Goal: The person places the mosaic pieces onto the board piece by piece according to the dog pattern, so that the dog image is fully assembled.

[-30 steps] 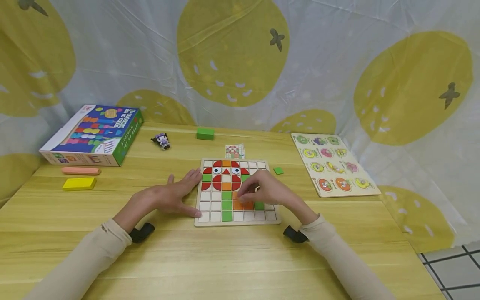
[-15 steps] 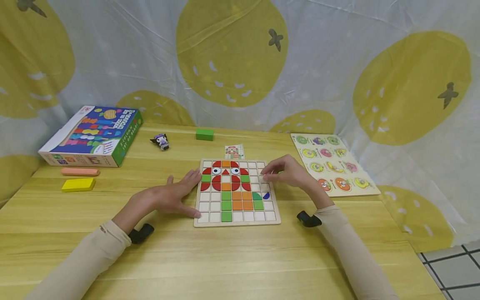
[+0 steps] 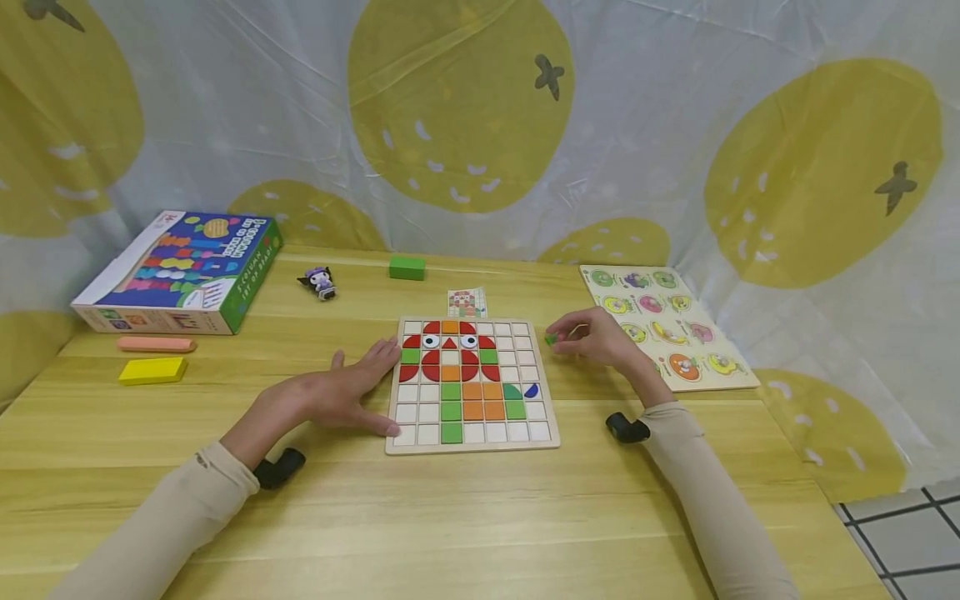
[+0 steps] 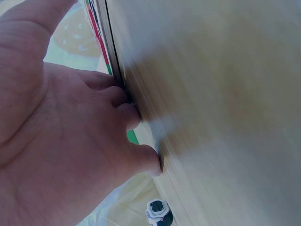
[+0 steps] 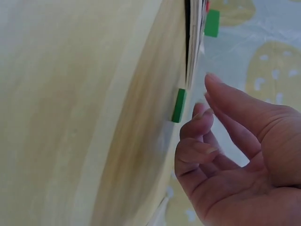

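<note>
A wooden grid board (image 3: pixel 472 447) lies on the table with red, orange and green tiles forming a figure. A small blue piece (image 3: pixel 531 390) sits in its right part. My left hand (image 3: pixel 333 396) is spread at the board's left edge, its fingertips and thumb resting there. To the right of the board, my right hand (image 3: pixel 596 340) reaches over a small green square tile (image 3: pixel 551 339). In the right wrist view the green tile (image 5: pixel 178 105) lies on the table, apart from the loosely bent fingers. A picture card (image 3: pixel 467 302) lies just behind the board.
On the left are a bead set box (image 3: pixel 183 271), a pink stick (image 3: pixel 156 344) and a yellow block (image 3: pixel 153 371). A small figurine (image 3: pixel 318 283) and a green block (image 3: pixel 407 267) stand at the back. A fruit puzzle board (image 3: pixel 667 321) lies right.
My right hand has left the orange and green tiles and moved right, off the board, to the loose green tile. A blue piece it hid now shows. The left hand stays put.
</note>
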{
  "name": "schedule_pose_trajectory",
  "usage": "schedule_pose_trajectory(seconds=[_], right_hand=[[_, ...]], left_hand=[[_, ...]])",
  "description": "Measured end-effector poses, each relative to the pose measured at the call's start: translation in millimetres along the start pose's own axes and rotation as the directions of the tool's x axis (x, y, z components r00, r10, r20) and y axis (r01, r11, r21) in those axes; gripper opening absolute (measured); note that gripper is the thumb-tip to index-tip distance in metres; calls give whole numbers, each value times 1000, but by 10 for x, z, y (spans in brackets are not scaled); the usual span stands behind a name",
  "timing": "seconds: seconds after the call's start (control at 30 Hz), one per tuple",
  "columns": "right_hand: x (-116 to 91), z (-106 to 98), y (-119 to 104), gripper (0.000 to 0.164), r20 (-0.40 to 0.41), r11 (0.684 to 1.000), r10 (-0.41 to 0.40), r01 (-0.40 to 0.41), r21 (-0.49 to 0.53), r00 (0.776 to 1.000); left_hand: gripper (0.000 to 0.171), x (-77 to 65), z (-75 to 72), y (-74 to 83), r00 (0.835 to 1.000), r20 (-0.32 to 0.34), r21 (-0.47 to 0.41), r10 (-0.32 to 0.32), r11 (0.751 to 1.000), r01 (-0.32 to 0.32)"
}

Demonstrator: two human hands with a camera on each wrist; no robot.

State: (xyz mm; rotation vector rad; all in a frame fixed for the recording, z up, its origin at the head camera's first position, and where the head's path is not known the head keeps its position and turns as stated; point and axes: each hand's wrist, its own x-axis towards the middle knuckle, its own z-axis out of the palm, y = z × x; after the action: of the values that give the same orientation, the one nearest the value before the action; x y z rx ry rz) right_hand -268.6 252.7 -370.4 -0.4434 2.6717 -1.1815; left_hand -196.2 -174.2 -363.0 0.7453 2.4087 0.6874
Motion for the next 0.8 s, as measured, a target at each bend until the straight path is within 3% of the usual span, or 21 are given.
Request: schedule_pose_trajectory(seconds=[0.33,0.8], right_hand=[[27,-16,91,36,-10,996,66,-67,-53,998],[-15,-9,86,22,-21,993,104,-105,-46,994]], left_hand=[[122,-3,-10,-9,1000,-6,-1,-9,1000,9],[123,20,8,-6,1000,-4,-2,1,1000,-1]])
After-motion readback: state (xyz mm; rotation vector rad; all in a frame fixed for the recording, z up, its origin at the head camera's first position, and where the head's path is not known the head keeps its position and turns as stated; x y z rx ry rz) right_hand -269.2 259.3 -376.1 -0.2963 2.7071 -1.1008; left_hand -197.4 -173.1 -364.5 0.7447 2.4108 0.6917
